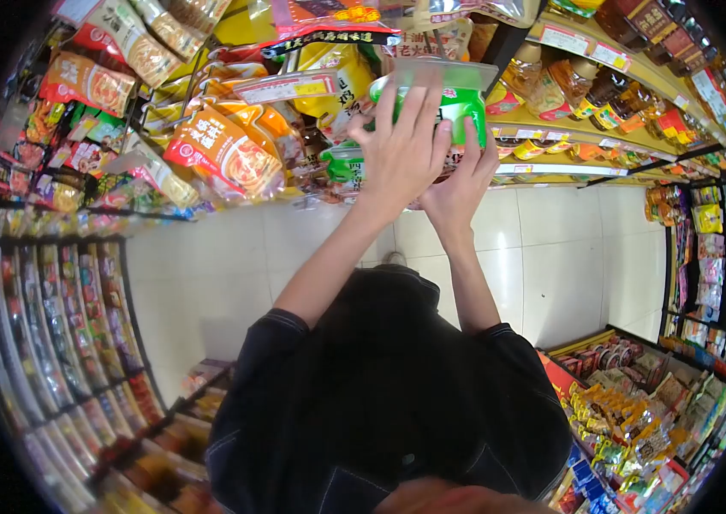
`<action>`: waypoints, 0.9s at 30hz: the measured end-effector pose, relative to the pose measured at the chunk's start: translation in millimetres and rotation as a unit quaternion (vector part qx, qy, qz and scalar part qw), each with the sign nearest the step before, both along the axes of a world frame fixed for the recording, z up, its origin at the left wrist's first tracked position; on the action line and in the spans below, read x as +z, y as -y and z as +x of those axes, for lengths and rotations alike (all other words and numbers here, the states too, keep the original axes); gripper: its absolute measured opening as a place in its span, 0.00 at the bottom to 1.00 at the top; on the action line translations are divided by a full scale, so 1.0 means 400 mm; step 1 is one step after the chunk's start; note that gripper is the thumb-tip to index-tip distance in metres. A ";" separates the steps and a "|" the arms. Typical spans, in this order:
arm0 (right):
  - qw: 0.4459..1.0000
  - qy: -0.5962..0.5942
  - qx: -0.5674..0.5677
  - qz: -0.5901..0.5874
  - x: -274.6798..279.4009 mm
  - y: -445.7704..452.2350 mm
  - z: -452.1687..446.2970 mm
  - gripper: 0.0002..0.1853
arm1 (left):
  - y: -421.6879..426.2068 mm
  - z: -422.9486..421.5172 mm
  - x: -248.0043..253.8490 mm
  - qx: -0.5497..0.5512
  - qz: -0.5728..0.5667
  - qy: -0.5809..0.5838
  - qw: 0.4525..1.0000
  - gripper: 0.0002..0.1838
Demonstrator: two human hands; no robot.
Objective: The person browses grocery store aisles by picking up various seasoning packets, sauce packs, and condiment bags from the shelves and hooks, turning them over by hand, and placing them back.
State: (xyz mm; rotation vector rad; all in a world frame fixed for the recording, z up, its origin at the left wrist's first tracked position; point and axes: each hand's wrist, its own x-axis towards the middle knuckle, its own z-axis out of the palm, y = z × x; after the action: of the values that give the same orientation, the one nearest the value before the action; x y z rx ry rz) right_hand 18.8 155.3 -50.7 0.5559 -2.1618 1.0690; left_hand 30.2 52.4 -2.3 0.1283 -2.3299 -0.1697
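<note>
A green packet with white markings hangs at the front of the shelf display, partly covered by my hands. My left hand lies over its left part with the fingers stretched out and spread, the fingertips reaching a clear plastic label holder. Below and to the right, my right hand touches the lower front of the same packet, thumb and forefinger extended and apart. Another green packet is just left of my left wrist. Behind it hangs a yellow packet.
Orange and red food packets fill the display on the left. Bottles and jars line the shelves at the upper right. A pale tiled floor lies beneath my arms. Bins of packets stand at the lower right, racks at the left.
</note>
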 end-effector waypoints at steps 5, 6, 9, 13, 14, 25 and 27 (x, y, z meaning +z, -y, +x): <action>1.000 0.002 0.025 -0.009 -0.002 -0.013 0.007 0.53 | -0.012 -0.004 -0.003 -0.009 0.017 -0.028 0.999 0.29; 1.000 0.002 0.026 -0.007 -0.004 -0.015 0.004 0.53 | -0.013 -0.008 -0.009 -0.007 0.017 -0.031 0.999 0.29; 0.999 0.006 0.029 0.014 0.002 -0.014 0.003 0.53 | -0.010 -0.014 -0.013 0.019 0.008 -0.041 0.999 0.30; 0.999 0.007 0.014 0.043 0.007 -0.002 -0.023 0.52 | 0.002 -0.040 -0.029 -0.003 0.039 -0.037 0.999 0.28; 0.999 0.007 0.007 0.044 0.010 0.001 -0.034 0.52 | 0.009 -0.049 -0.035 0.001 0.030 -0.032 0.999 0.28; 0.997 0.024 -0.010 0.079 -0.012 0.053 -0.152 0.43 | 0.051 -0.144 -0.029 0.005 0.018 -0.023 1.000 0.31; 0.993 0.024 -0.022 0.113 -0.015 0.042 -0.142 0.44 | 0.046 -0.139 -0.023 0.003 0.034 -0.020 0.999 0.31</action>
State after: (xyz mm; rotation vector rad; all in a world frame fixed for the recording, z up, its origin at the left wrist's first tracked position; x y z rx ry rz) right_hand -37.9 138.4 -56.7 0.5870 -2.3419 0.8281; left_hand -25.5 34.0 -11.5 0.1637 -2.2837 -0.2481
